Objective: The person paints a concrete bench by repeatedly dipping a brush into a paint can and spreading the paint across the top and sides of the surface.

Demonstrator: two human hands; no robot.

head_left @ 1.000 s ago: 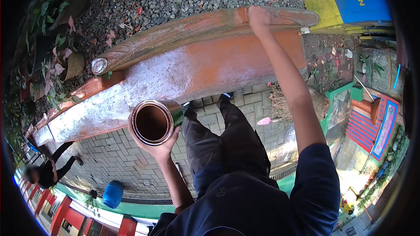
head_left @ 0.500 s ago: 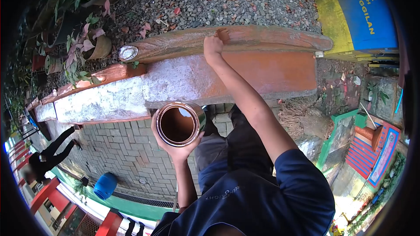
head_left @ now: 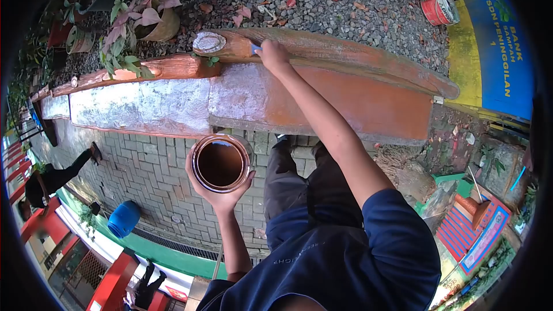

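Observation:
My left hand [head_left: 219,197] cups an open paint can [head_left: 220,163] from below; brown paint fills it. My right hand [head_left: 272,54] is stretched out to the top of a log-shaped concrete curb [head_left: 357,52] and grips a paintbrush [head_left: 256,49], whose blue part shows by my fingers near the log's round cut end [head_left: 209,42]. The log and the wall face [head_left: 368,101] below it are orange-brown on the right and bare grey-white on the left.
Gravel bed [head_left: 322,6] with potted plants [head_left: 155,17] lies behind the curb. A red paint tin [head_left: 438,10] stands by a blue and yellow sign [head_left: 498,57]. Brick paving [head_left: 150,178] is underfoot. A person in black [head_left: 52,178] stands at left; blue drum [head_left: 124,219] nearby.
My right hand has slid left along the log top, from its right part toward the cut end. The view has turned left, and the can stays in my left hand.

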